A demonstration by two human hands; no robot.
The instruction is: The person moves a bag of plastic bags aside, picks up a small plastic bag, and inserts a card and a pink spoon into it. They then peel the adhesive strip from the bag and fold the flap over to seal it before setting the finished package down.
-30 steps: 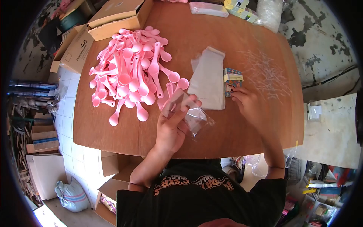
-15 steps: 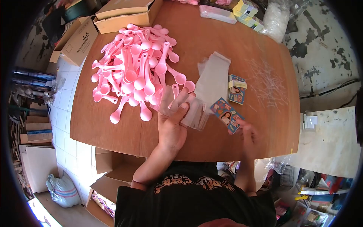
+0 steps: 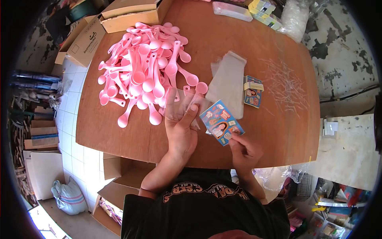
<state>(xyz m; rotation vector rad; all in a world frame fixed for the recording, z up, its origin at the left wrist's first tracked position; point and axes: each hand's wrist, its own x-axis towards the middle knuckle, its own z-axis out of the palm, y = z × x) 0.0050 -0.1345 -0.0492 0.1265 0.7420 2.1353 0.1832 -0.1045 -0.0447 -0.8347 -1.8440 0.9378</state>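
Between thumb and fingers, my left hand holds a clear plastic bag, spread over the fingers. My right hand pinches a blue printed card by its lower right corner. The card's left side overlaps the bag's edge in this view. Beyond the hands lies a stack of clear bags on the brown table. A banded pack of the same cards sits right of that stack. Up and left of my left hand is a big heap of pink plastic measuring spoons.
Thin clear strips are scattered on the table's right side. At the far edge are a clear-wrapped bundle, yellow-banded packs and a plastic roll. Cardboard boxes stand back left; an open carton is below the near edge.
My right hand has brought the card leftward, up against the bag in my left hand. The card now faces up more fully. My left hand keeps its hold on the bag.
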